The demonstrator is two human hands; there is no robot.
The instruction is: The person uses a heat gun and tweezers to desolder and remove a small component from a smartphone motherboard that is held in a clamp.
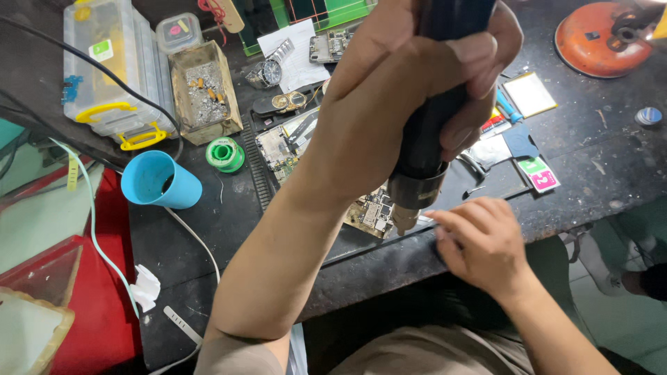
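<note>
Gripping a black hot-air tool (pixel 431 104) in a full fist, the left hand (pixel 410 76) holds it upright near the middle of the view, its metal nozzle (pixel 406 215) pointing down at a small circuit board (pixel 372 212) lying near the front edge of the dark, scuffed table (pixel 597 173). The right hand (pixel 479 239) rests at that table edge just beside the nozzle, fingers curled and close together; whether they pinch anything cannot be told. Another circuit board (pixel 278 149) lies farther back, partly hidden by the left forearm. To the left of it sit a green spool of solder wire (pixel 226 154) and a blue cup (pixel 160 180) tipped on its side. Behind these stand an open rusty tin (pixel 205 94) filled with grey ash and cigarette ends, and a clear plastic organiser box (pixel 104 62) with yellow clasps. A wristwatch (pixel 271 69) rests on white paper at the back. To the right of the tool lie small coloured cards and packets (pixel 538 173), and a round orange metal base (pixel 597 38) sits in the far right corner.
</note>
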